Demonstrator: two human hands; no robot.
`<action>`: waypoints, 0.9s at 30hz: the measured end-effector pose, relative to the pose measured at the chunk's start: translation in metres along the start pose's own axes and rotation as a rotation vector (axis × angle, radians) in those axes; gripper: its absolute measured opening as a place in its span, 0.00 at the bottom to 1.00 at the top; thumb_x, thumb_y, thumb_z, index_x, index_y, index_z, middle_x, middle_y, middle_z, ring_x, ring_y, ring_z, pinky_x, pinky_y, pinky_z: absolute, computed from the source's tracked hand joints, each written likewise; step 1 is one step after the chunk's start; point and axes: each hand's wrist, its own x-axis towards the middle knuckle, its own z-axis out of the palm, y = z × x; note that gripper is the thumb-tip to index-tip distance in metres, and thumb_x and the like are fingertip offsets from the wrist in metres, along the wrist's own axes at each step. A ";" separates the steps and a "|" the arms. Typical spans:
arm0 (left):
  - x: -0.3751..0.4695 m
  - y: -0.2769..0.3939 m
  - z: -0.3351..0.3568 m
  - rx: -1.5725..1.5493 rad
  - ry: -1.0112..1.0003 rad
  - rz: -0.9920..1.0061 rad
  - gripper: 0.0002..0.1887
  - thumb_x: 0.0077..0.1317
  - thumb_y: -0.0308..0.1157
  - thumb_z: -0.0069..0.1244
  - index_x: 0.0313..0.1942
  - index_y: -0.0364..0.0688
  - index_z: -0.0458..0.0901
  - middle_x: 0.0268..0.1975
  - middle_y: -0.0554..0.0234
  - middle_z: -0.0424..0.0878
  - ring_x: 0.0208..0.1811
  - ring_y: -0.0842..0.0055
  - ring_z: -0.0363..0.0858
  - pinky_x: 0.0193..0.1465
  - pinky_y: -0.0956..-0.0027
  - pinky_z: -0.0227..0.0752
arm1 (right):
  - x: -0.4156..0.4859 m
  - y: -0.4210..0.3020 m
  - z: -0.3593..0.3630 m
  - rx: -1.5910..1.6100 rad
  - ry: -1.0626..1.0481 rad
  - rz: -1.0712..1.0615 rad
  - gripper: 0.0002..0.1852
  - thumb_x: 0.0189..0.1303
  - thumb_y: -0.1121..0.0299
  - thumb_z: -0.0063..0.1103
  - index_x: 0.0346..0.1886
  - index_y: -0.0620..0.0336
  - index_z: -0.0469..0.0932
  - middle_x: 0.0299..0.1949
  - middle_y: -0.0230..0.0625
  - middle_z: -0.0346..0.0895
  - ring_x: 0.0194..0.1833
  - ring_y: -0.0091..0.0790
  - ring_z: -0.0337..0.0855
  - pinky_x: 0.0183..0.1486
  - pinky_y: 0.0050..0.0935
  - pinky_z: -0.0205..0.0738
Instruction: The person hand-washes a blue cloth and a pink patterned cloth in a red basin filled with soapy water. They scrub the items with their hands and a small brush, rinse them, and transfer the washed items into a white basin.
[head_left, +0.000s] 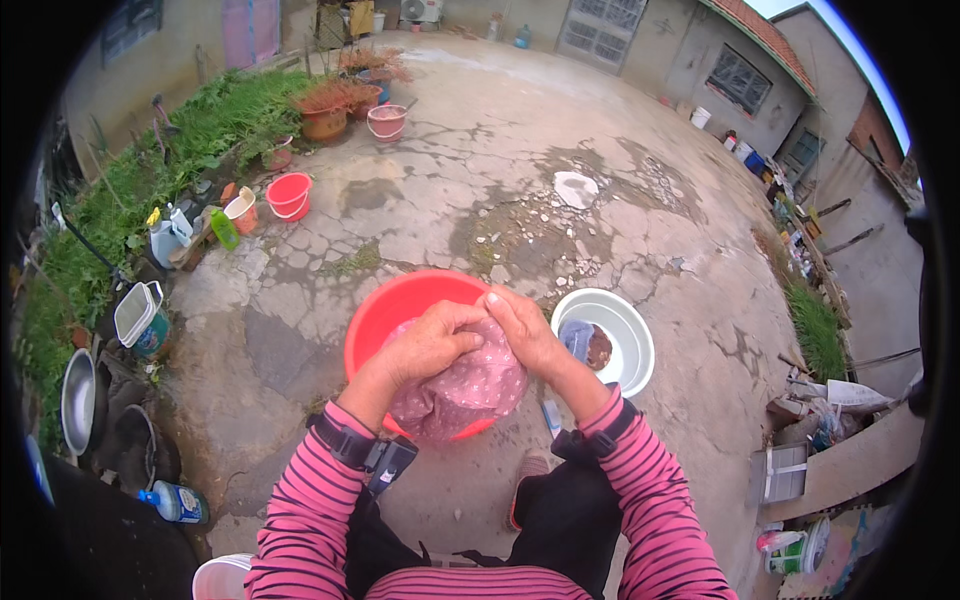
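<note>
A pink cloth with a small white pattern (480, 382) hangs bunched from my two hands over a large red plastic basin (367, 322). My left hand (435, 341) has its fingers curled on the cloth's upper edge. Against it, at the top of the cloth, my right hand (523, 328) pinches the fabric near the basin's right rim. Part of the basin's inside is hidden by the cloth and hands. Just right of it stands a pale round basin (634, 352) holding a blue cloth (576, 337) and a brown item (599, 349).
Cracked concrete (465, 187) surrounds the basins. Left are a small red bucket (289, 196), a green bottle (224, 229), a lidded bucket (142, 322) and a water bottle (180, 503). A blue and white object (551, 417) lies by my shoe (529, 480). A grey crate (784, 472) stands at right.
</note>
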 end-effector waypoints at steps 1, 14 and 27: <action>-0.001 0.002 0.000 -0.019 -0.001 -0.021 0.10 0.65 0.21 0.49 0.45 0.31 0.84 0.42 0.67 0.86 0.45 0.82 0.80 0.51 0.72 0.74 | 0.000 0.001 0.001 0.121 -0.001 0.037 0.18 0.76 0.59 0.44 0.36 0.63 0.78 0.31 0.31 0.77 0.36 0.28 0.75 0.44 0.30 0.72; 0.016 0.007 0.027 -1.048 -0.037 0.196 0.44 0.73 0.66 0.33 0.71 0.33 0.61 0.67 0.54 0.73 0.67 0.72 0.72 0.71 0.63 0.65 | 0.022 -0.039 -0.017 -0.665 0.538 -0.360 0.14 0.74 0.62 0.48 0.37 0.61 0.77 0.38 0.41 0.81 0.38 0.41 0.84 0.46 0.39 0.79; 0.032 -0.036 0.038 -1.392 0.404 0.106 0.46 0.67 0.73 0.35 0.66 0.40 0.65 0.64 0.58 0.73 0.66 0.70 0.72 0.72 0.63 0.64 | 0.004 -0.030 0.046 -0.784 0.087 -0.543 0.18 0.67 0.66 0.52 0.57 0.61 0.76 0.60 0.47 0.76 0.66 0.46 0.73 0.72 0.49 0.60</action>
